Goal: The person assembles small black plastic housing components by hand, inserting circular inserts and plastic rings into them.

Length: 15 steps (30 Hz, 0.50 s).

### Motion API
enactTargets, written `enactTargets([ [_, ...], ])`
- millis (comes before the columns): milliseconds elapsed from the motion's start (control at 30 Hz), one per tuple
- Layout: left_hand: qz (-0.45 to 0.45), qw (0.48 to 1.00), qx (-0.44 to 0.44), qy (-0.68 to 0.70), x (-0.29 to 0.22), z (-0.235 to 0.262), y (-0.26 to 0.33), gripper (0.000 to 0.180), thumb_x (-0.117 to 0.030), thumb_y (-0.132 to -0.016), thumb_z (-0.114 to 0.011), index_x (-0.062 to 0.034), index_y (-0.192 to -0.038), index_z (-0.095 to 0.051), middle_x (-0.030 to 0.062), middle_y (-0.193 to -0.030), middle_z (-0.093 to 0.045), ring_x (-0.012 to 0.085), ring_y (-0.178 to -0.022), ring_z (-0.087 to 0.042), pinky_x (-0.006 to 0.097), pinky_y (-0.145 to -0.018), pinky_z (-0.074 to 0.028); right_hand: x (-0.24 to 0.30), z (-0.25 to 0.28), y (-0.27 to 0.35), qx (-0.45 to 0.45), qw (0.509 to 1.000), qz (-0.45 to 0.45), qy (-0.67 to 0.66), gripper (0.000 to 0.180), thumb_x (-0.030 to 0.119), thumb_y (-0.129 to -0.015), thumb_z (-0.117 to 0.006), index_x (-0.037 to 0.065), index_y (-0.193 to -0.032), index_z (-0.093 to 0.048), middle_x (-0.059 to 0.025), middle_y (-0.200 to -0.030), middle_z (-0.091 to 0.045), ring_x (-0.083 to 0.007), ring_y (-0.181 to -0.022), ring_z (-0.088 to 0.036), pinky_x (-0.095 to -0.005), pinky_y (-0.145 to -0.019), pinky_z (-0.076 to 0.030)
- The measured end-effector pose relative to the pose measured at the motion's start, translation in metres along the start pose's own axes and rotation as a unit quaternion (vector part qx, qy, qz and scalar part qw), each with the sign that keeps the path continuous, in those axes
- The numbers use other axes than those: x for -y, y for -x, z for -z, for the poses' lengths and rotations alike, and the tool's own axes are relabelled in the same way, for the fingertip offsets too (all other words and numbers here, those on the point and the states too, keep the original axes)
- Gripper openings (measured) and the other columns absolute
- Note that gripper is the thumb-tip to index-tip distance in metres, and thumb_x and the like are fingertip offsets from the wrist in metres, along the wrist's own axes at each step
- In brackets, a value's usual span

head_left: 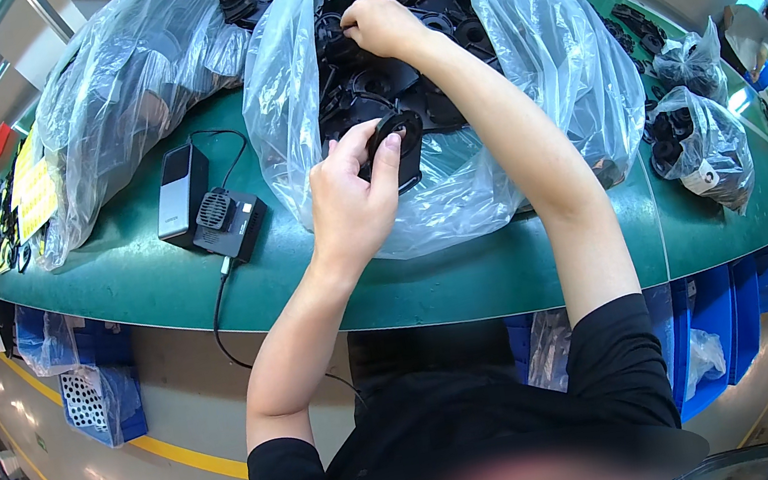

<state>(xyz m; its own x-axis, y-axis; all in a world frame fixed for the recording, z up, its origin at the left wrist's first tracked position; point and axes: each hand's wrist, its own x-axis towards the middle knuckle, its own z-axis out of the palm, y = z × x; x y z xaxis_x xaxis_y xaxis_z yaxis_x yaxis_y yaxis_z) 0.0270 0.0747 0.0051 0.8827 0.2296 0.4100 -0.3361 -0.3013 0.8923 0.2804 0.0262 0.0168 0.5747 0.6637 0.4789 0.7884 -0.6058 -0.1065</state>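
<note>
A large clear plastic bag (pixel 539 75) full of black round plastic parts lies open on the green table (pixel 147 267). My left hand (pixel 353 200) grips one black round part (pixel 397 142) at the bag's near side, thumb and fingers wrapped over it. My right hand (pixel 382 24) reaches deep into the bag, with its fingers closed on another black part (pixel 333 32) in the pile. What exactly the right fingers pinch is partly hidden.
A second clear bag (pixel 124 90) of dark parts lies to the left. A black box-shaped device (pixel 181 197) and a small black fan unit (pixel 231 222) with a cable sit beside it. Smaller bags of parts (pixel 705 144) lie at the right. Blue bins (pixel 103 400) stand under the table.
</note>
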Motion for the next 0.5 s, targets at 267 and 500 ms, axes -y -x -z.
enactTargets([
  [267,0.004,1.000,0.006,0.007,-0.001,-0.003,0.004,0.020,-0.009,-0.088,-0.055,0.0064,-0.102,-0.059,0.0084,-0.088,-0.066,0.0080,-0.082,-0.060,0.021,-0.073,-0.046,-0.006,0.031,0.023,-0.053,0.996,0.014,-0.068,0.019,0.017,-0.075,-0.064,0.006,-0.090,-0.070,-0.0158,-0.089,-0.065,-0.0306,-0.084,-0.063,-0.0366,-0.081,-0.049],
  [500,-0.001,1.000,0.018,0.005,-0.005,-0.007,0.006,0.021,-0.009,-0.087,-0.056,0.0067,-0.102,-0.059,0.0109,-0.089,-0.067,0.0089,-0.080,-0.061,0.022,-0.071,-0.047,-0.004,0.039,0.032,-0.057,0.995,-0.016,-0.081,0.019,0.016,-0.075,-0.065,0.006,-0.090,-0.070,-0.0163,-0.088,-0.065,-0.0306,-0.084,-0.063,-0.0348,-0.081,-0.049],
])
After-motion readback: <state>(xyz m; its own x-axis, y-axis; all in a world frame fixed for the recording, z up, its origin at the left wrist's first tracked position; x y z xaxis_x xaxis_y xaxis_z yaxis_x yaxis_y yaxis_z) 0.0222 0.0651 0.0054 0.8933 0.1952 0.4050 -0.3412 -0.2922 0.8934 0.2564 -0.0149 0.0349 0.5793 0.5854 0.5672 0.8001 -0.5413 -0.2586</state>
